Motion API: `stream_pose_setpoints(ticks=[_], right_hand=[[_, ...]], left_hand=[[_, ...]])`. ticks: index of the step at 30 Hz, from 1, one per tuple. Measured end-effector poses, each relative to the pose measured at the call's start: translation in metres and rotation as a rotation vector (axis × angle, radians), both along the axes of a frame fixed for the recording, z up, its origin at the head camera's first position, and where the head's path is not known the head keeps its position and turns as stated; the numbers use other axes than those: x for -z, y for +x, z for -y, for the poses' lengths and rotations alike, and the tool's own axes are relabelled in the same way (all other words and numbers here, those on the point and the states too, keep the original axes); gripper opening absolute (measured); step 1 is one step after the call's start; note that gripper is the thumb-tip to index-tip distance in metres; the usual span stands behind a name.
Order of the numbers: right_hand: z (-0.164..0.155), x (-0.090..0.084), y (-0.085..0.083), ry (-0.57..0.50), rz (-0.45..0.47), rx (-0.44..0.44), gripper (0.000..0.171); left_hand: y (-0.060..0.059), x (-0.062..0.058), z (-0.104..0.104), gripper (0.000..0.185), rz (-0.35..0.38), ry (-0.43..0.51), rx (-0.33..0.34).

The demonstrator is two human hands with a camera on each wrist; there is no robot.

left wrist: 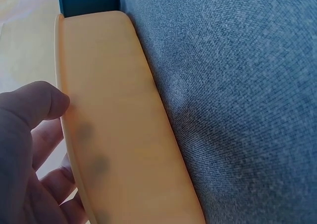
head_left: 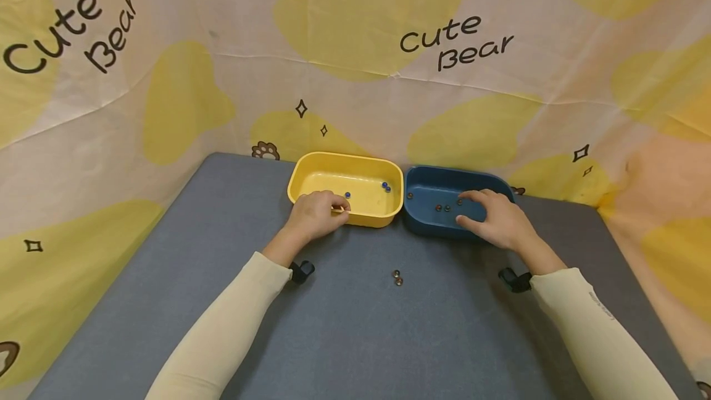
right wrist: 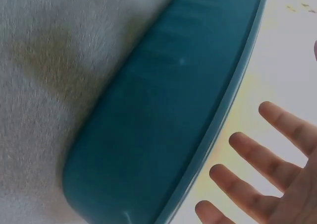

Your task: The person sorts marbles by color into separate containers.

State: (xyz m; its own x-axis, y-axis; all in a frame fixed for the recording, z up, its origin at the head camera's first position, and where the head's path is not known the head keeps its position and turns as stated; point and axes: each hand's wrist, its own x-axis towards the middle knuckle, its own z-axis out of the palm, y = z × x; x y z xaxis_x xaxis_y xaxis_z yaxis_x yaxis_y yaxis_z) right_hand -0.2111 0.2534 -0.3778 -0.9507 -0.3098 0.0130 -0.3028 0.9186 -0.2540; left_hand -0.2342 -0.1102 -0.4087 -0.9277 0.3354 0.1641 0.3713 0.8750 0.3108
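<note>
My left hand (head_left: 318, 215) is at the near rim of a yellow plastic bin (head_left: 350, 220). The left wrist view has the thumb (left wrist: 52, 102) against the rim's outside and curled fingers behind it, so the hand pinches the rim. Inside lie blue marbles (head_left: 386, 187), a pair at the right and one (head_left: 347, 195) near the fingers. My right hand (head_left: 497, 218) hovers over the dark blue bin (head_left: 461, 174), thumb and fingers spread, nothing visible between them. Several brownish marbles (head_left: 442, 208) lie on that bin's floor, one close below the fingertips.
Two brownish clear marbles (head_left: 397, 278) lie together on the grey-blue table (head_left: 355, 338), in front of the bins. The bins stand side by side, almost touching, near the table's back edge. A printed cloth (head_left: 355, 48) hangs behind and at both sides.
</note>
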Motion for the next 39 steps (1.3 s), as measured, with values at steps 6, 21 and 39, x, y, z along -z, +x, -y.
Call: stream_pose_setpoints(ticks=[6,21,39], right_hand=[[0.01,-0.002,0.014,-0.018,-0.054,0.003,0.06],[0.04,0.003,0.043,-0.101,-0.213,-0.079,0.039],[0.082,0.032,0.067,-0.074,-0.178,-0.166,0.024]], left_hand=[[0.001,-0.002,0.0,0.009,-0.002,0.007,0.002],[0.0,-0.002,0.0,0.008,0.01,0.004,0.003],[0.0,0.0,0.0,0.009,0.009,0.021,-0.002]])
